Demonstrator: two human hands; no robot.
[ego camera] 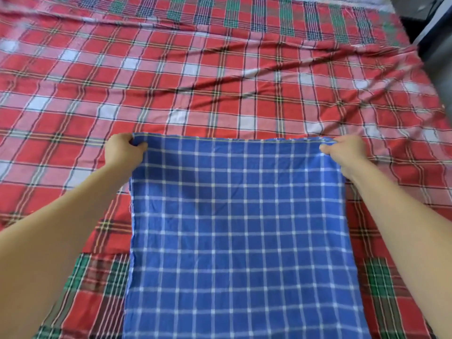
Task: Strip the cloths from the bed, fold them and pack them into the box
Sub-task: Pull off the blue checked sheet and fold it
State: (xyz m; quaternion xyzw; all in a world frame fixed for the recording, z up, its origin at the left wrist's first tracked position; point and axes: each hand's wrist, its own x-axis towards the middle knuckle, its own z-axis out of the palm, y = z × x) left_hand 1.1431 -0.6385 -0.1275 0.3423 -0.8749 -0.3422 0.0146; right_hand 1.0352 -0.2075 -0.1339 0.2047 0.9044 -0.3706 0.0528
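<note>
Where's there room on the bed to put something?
Beyond the blue cloth, the red plaid sheet lies bare up to its green-checked border. Narrow strips flank both arms. Crowded: the near middle, where left hand and right hand grip the cloth.

A blue checked cloth [244, 228] lies stretched over a red plaid sheet [220, 81] that covers the bed. The left hand [123, 150] grips the cloth's far left corner, fingers curled around the edge. The right hand [342, 151] pinches the far right corner the same way. The far edge between the 2 hands runs straight and taut. The sheet shows diagonal wrinkles toward the right. A dark object [435, 45], too blurred to identify, sits at the upper right.
</note>
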